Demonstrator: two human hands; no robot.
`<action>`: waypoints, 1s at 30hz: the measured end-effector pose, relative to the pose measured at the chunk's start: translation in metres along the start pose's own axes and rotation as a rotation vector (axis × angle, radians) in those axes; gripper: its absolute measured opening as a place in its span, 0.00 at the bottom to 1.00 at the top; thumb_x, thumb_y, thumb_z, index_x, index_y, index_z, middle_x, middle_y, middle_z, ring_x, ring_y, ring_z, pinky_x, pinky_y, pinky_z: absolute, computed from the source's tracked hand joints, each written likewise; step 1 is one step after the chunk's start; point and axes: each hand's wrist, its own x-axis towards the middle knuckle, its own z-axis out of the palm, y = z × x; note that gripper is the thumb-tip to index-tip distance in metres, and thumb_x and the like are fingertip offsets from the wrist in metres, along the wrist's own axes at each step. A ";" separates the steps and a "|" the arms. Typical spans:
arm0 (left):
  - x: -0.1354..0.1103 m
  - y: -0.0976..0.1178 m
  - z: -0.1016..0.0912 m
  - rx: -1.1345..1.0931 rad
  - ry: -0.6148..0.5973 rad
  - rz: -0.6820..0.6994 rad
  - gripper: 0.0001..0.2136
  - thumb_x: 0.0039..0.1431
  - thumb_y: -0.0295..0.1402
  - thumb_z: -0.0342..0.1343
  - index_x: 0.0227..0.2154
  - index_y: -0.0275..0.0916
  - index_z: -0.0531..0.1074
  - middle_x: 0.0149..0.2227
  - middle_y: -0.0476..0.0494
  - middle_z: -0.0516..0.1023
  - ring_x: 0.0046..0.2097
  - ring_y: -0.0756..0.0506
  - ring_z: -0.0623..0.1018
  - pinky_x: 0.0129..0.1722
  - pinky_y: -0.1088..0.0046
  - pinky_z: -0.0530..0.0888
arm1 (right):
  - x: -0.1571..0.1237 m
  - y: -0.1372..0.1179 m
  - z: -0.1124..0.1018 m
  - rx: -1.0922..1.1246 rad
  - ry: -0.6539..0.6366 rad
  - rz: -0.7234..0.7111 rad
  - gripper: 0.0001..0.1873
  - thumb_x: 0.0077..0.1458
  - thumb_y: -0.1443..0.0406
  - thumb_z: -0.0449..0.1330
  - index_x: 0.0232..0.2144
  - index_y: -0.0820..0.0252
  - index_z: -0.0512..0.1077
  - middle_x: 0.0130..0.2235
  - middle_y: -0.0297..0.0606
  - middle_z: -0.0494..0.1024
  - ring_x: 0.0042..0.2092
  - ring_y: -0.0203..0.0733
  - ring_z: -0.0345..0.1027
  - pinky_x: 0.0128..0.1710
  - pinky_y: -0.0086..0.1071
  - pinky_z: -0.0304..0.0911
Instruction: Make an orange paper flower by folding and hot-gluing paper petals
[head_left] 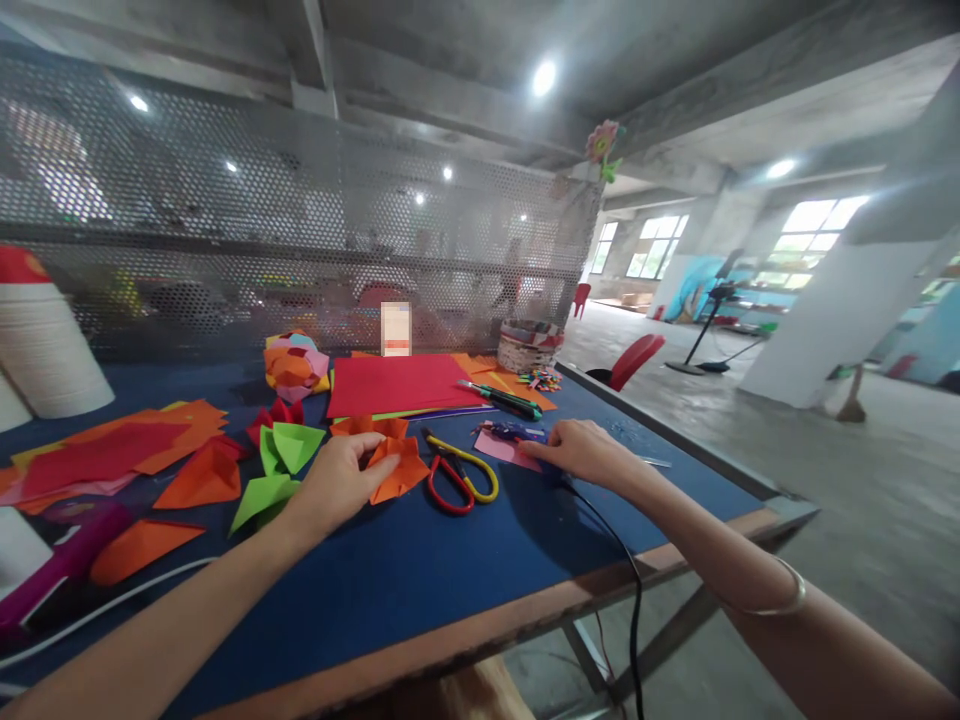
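Note:
Folded orange paper (399, 472) is held between the thumb and fingers of my left hand (349, 475), just above the blue tabletop. My right hand (581, 447) is closed around a dark blue glue gun (514, 431), whose nozzle points left over a pink paper piece (510, 450). A black cord (619, 545) runs from the gun over the table's front edge. Between my hands lie scissors (459, 475) with one red and one yellow handle. Green folded papers (292, 446) and an orange folded paper (202, 476) rest left of my left hand.
A red paper stack (401, 383) with a green utility knife (510, 400) lies ahead. A woven basket (530, 345) and a multicoloured paper ball (295, 366) stand behind. At left are loose sheets (112, 450), a purple tool (67, 560) and white cups (52, 350). Perforated panels (300, 220) border the back.

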 end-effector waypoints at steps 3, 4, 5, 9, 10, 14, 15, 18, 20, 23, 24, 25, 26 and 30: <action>-0.002 -0.001 -0.002 0.052 0.021 0.010 0.11 0.53 0.40 0.55 0.29 0.39 0.78 0.26 0.49 0.81 0.28 0.45 0.77 0.31 0.73 0.71 | 0.004 0.000 0.003 -0.034 -0.013 0.029 0.30 0.54 0.45 0.56 0.11 0.57 0.63 0.15 0.36 0.64 0.22 0.38 0.61 0.23 0.31 0.46; -0.003 0.001 -0.004 0.069 0.020 0.008 0.11 0.53 0.40 0.55 0.30 0.39 0.78 0.27 0.49 0.81 0.29 0.44 0.77 0.32 0.72 0.71 | 0.005 0.001 0.003 -0.033 -0.024 0.033 0.30 0.54 0.46 0.57 0.10 0.57 0.62 0.15 0.36 0.64 0.21 0.38 0.61 0.24 0.31 0.47; -0.003 0.004 -0.004 0.084 0.019 0.019 0.12 0.54 0.40 0.54 0.31 0.39 0.78 0.29 0.48 0.82 0.31 0.44 0.78 0.34 0.71 0.72 | 0.005 0.003 0.004 -0.017 -0.042 0.032 0.29 0.54 0.47 0.57 0.10 0.57 0.61 0.14 0.36 0.65 0.21 0.38 0.61 0.24 0.31 0.47; 0.005 0.026 0.003 0.069 -0.111 0.270 0.09 0.55 0.34 0.52 0.33 0.40 0.77 0.43 0.44 0.81 0.46 0.42 0.79 0.50 0.68 0.71 | 0.004 0.009 0.003 0.122 -0.133 0.014 0.29 0.53 0.48 0.59 0.09 0.57 0.61 0.13 0.35 0.67 0.21 0.39 0.65 0.25 0.30 0.52; 0.010 0.033 0.010 0.075 -0.186 0.335 0.08 0.54 0.32 0.52 0.31 0.41 0.77 0.45 0.43 0.81 0.48 0.42 0.78 0.51 0.68 0.70 | 0.004 0.009 0.002 0.140 -0.143 0.016 0.28 0.52 0.49 0.59 0.10 0.57 0.61 0.13 0.35 0.68 0.22 0.39 0.65 0.26 0.30 0.53; 0.039 0.051 0.052 0.325 -0.435 0.321 0.10 0.55 0.29 0.51 0.36 0.40 0.76 0.42 0.41 0.82 0.46 0.40 0.79 0.47 0.65 0.72 | 0.002 0.004 0.000 0.111 -0.112 0.046 0.25 0.52 0.54 0.60 0.10 0.57 0.61 0.13 0.34 0.67 0.22 0.39 0.65 0.25 0.29 0.52; 0.047 0.052 0.063 0.358 -0.459 0.307 0.10 0.55 0.28 0.51 0.36 0.38 0.76 0.40 0.40 0.82 0.43 0.39 0.80 0.44 0.65 0.73 | 0.002 0.003 0.000 0.105 -0.109 0.051 0.25 0.52 0.55 0.60 0.10 0.57 0.60 0.13 0.33 0.66 0.22 0.38 0.65 0.25 0.29 0.51; 0.062 0.054 0.088 0.411 -0.457 0.282 0.11 0.56 0.28 0.50 0.38 0.36 0.75 0.41 0.35 0.82 0.44 0.36 0.80 0.42 0.64 0.73 | 0.002 0.003 0.002 0.121 -0.098 0.061 0.22 0.51 0.57 0.58 0.11 0.57 0.60 0.13 0.32 0.64 0.22 0.37 0.64 0.24 0.29 0.50; 0.065 0.053 0.094 0.436 -0.453 0.272 0.12 0.57 0.28 0.49 0.40 0.36 0.75 0.43 0.34 0.81 0.46 0.35 0.79 0.43 0.63 0.72 | 0.003 0.008 0.004 0.140 -0.059 0.066 0.20 0.49 0.58 0.59 0.12 0.58 0.61 0.14 0.31 0.64 0.22 0.36 0.63 0.23 0.28 0.49; 0.064 0.052 0.094 0.455 -0.456 0.266 0.12 0.57 0.29 0.49 0.41 0.37 0.75 0.45 0.34 0.81 0.48 0.35 0.79 0.45 0.62 0.72 | 0.010 0.018 0.001 0.270 0.066 0.096 0.12 0.46 0.59 0.61 0.19 0.58 0.65 0.18 0.30 0.68 0.22 0.35 0.63 0.21 0.27 0.50; 0.063 0.052 0.094 0.458 -0.457 0.265 0.12 0.57 0.29 0.49 0.40 0.37 0.75 0.45 0.34 0.81 0.48 0.35 0.79 0.45 0.62 0.71 | 0.013 0.021 -0.001 0.350 0.121 0.116 0.10 0.44 0.59 0.62 0.23 0.59 0.66 0.19 0.30 0.69 0.22 0.34 0.64 0.21 0.26 0.51; 0.062 0.051 0.093 0.460 -0.457 0.264 0.12 0.57 0.29 0.49 0.40 0.38 0.75 0.45 0.34 0.81 0.47 0.34 0.79 0.44 0.62 0.71 | 0.016 0.024 -0.005 0.437 0.180 0.135 0.10 0.44 0.60 0.62 0.27 0.59 0.67 0.20 0.30 0.70 0.21 0.34 0.64 0.21 0.26 0.53; 0.062 0.051 0.092 0.462 -0.456 0.262 0.11 0.57 0.29 0.48 0.39 0.38 0.75 0.44 0.34 0.81 0.47 0.34 0.79 0.44 0.62 0.71 | 0.019 0.026 -0.009 0.526 0.231 0.144 0.13 0.43 0.60 0.63 0.31 0.60 0.67 0.21 0.29 0.70 0.21 0.34 0.63 0.20 0.26 0.54; 0.061 0.052 0.094 0.463 -0.448 0.253 0.10 0.56 0.27 0.49 0.35 0.38 0.75 0.39 0.36 0.82 0.43 0.36 0.80 0.41 0.65 0.70 | 0.025 0.029 -0.031 0.825 0.460 0.157 0.26 0.42 0.59 0.66 0.43 0.64 0.65 0.24 0.31 0.72 0.21 0.33 0.63 0.20 0.27 0.56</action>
